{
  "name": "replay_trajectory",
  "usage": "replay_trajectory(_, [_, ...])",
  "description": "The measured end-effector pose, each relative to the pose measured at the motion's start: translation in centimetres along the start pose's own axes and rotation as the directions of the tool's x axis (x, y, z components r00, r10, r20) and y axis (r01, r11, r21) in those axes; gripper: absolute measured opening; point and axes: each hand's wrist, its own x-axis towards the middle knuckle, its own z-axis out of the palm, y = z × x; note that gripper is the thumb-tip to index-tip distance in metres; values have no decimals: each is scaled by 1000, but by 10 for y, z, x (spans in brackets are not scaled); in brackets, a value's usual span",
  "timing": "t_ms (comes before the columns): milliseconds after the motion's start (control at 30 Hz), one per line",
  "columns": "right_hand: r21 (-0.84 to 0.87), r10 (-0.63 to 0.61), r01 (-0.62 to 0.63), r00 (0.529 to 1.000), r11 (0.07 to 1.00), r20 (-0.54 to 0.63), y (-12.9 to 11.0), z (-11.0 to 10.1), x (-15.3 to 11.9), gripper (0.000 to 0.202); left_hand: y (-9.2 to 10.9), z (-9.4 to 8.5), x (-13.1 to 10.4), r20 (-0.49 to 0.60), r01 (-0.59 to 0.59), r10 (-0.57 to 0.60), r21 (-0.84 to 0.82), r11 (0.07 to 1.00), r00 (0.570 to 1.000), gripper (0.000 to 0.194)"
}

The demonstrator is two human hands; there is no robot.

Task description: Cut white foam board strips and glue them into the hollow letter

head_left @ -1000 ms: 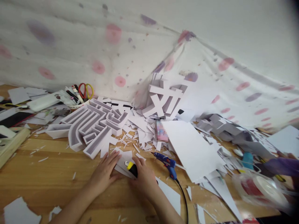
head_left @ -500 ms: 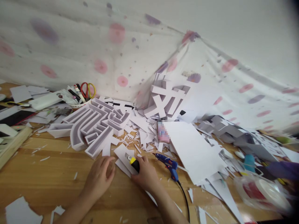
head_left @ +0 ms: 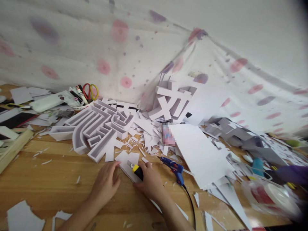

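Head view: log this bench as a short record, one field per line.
Left hand: free, fingers curled, beside the card; contact unclear
Right hand: holds the knife
Knife: black and yellow, blade out over the card
Card: white, on the wooden table
Glue gun: blue, right of the right hand, cord running toward the near edge
Forms: two white, hollow; one left, one at the back
Scissors: red and yellow handles, in a basket with pens
Litter: white offcuts between the forms
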Motion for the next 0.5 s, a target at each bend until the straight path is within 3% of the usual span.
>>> replay_trajectory(500, [46,-18,18,1000,999,-1,-2,-5,-5,66,-6,2,11,30,-27,30,-82,996,999,42])
